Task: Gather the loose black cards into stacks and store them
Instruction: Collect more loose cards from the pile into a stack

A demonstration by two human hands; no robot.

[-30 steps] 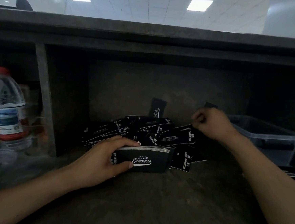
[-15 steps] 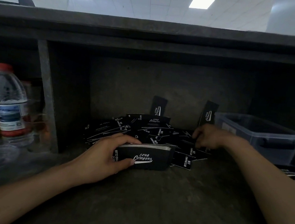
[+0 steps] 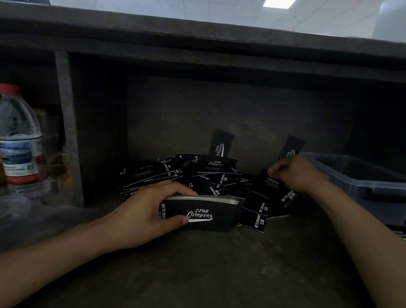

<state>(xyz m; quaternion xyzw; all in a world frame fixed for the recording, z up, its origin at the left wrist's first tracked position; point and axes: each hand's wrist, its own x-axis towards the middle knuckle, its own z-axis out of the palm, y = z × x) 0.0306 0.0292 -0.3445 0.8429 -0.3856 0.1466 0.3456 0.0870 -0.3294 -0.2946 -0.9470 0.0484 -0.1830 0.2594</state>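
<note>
Black cards lie in a loose heap on the dark shelf, just beyond the left hand. That hand grips a squared stack stood on its long edge, thumb on the near face and fingers curled over the top. The face card reads "CLUB Camping" in white script.

The right hand sits at the heap's right edge with fingers curled and tips down on the cards. The view is too dim to tell whether it pinches one.

Two cards lean against the back wall, one beyond the heap and one just behind the right hand, both bearing the same script.

A clear plastic bin stands just right of the right hand. A red-capped water bottle stands well left of the left hand, past a divider; its label is unreadable.
</note>
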